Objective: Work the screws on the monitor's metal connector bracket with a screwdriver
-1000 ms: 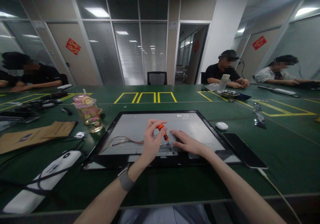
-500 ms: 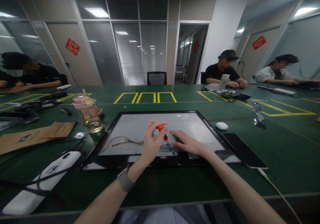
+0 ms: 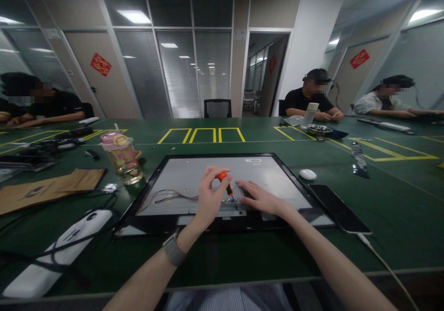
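A flat grey panel with a black frame (image 3: 277, 181) lies on the green table. My left hand (image 3: 211, 193) grips an orange and black screwdriver (image 3: 229, 187) by its handle, tilted, with its tip down at small parts on a metal strip (image 3: 231, 207) near the panel's front edge. Just right of the tip, my right hand (image 3: 260, 197) rests on the panel with its fingers spread, beside the strip. Thin coloured wires (image 3: 173, 193) run across the panel to the left of my left hand.
Left of the panel stand a pink-lidded bottle (image 3: 123, 158), a brown paper envelope (image 3: 48, 188) and a white device with black cables (image 3: 62, 253). A phone (image 3: 338, 207) and white case (image 3: 307, 175) lie at right. Several people sit across the table.
The screwdriver handle has tilted slightly to the left in my left hand. My right hand has not visibly moved.
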Demonstrator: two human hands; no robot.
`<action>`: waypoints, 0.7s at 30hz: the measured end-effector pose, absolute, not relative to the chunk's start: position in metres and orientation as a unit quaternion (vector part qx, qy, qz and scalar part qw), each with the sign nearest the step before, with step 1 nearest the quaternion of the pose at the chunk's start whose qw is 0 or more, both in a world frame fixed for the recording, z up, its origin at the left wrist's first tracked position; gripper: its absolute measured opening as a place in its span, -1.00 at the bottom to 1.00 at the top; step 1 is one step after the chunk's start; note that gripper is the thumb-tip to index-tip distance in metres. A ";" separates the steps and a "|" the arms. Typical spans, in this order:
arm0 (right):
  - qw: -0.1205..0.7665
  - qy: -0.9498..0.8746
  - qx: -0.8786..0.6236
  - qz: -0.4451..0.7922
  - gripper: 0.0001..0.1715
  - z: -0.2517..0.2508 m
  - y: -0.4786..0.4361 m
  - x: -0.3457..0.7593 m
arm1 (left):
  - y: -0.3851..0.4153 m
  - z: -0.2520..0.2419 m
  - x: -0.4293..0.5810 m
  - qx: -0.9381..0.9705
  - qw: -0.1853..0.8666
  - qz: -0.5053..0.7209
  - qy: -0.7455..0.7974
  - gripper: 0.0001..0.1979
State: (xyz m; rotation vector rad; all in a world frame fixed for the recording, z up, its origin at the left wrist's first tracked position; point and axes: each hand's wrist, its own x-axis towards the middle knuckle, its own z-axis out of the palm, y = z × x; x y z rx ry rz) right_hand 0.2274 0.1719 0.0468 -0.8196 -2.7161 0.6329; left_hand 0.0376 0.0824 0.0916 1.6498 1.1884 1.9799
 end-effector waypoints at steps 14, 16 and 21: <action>0.124 -0.929 -0.274 0.214 -0.32 0.048 0.171 0.227 | 0.084 0.088 0.037 0.593 0.144 0.687 0.395 -0.86; 0.121 -0.929 -0.279 0.209 -0.31 0.048 0.171 0.226 | 0.085 0.087 0.037 0.590 0.130 0.690 0.398 -0.89; 0.118 -0.926 -0.286 0.217 -0.30 0.050 0.169 0.226 | 0.083 0.089 0.039 0.574 0.121 0.701 0.407 -0.92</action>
